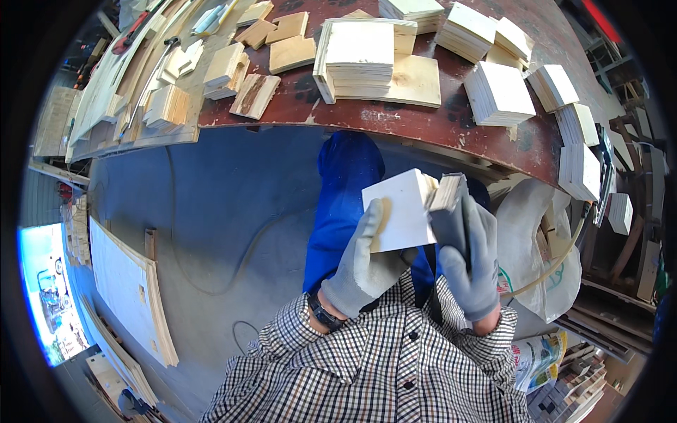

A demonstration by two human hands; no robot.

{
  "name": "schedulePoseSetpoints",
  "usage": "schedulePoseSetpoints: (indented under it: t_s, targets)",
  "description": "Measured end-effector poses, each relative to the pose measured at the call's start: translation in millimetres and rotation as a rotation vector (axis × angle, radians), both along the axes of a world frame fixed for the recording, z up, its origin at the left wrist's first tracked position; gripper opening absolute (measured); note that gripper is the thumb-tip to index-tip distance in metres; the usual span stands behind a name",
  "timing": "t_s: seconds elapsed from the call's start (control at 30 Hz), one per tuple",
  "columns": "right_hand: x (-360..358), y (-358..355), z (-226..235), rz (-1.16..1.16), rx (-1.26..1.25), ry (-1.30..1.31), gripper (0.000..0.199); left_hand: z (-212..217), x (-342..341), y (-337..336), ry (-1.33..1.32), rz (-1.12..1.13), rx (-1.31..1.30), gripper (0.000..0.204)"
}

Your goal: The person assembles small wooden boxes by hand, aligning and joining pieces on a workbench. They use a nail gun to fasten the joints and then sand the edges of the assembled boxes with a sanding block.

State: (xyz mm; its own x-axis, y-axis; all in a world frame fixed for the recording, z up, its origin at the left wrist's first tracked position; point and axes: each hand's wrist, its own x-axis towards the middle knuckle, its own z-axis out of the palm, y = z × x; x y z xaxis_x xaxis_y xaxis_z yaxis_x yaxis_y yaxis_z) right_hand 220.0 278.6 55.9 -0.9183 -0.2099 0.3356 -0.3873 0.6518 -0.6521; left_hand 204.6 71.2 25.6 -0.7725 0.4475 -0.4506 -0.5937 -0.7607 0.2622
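Above my lap, my left hand (361, 266), in a grey glove, grips a small stack of pale square plywood pieces (402, 213) from the left and below. My right hand (474, 261), gloved too, is closed round a wooden block wrapped in dark sheet, like a sanding block (449, 211). The dark face of this block lies against or very close to the right-hand edges of the plywood stack. Parts of the fingers of both hands are hidden behind what they hold.
Ahead stands a dark red workbench (395, 125) bearing several stacks of plywood squares (499, 93) and loose wood offcuts (255, 96). A translucent sack (532, 243) sits at the right. Large boards (130, 282) lean at the left, and a hose (243, 264) lies along the floor.
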Motion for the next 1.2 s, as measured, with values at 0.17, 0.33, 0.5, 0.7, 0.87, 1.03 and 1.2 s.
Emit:
schedulePoseSetpoints:
  t_s: [0.17, 0.33, 0.5, 0.7, 0.87, 1.03, 1.2]
  targets:
    - [6.9, 7.3, -3.1, -0.197, -0.32, -0.207, 0.068, 2.0, 5.2, -0.2, 0.036, -0.041, -0.08, 0.067]
    - [-1.2, 1.8, 3.8, 0.017, -0.003, -0.13, 0.07, -1.9, -0.9, -4.9, -0.013, -0.027, -0.076, 0.068]
    - [8.5, 1.0, 3.0, -0.142, -0.217, -0.181, 0.066, -1.9, -1.2, -15.5, -0.102, 0.007, -0.129, 0.076]
    - [-0.3, -4.5, 0.2, -0.015, -0.085, -0.17, 0.068, -4.7, 0.2, -13.7, -0.024, -0.032, -0.083, 0.072]
    - [-2.7, 2.4, 16.9, -0.089, -0.299, -0.359, 0.067, -6.7, 1.8, -16.9, -0.07, -0.04, -0.003, 0.069]
    - [-11.8, -8.5, 28.2, 0.082, 0.02, -0.179, 0.069, -5.0, -0.6, -17.1, -0.029, -0.006, -0.024, 0.074]
    - [-12.3, 0.7, 3.5, -0.119, -0.168, -0.281, 0.068, -13.0, -3.8, -24.9, -0.026, -0.038, -0.001, 0.071]
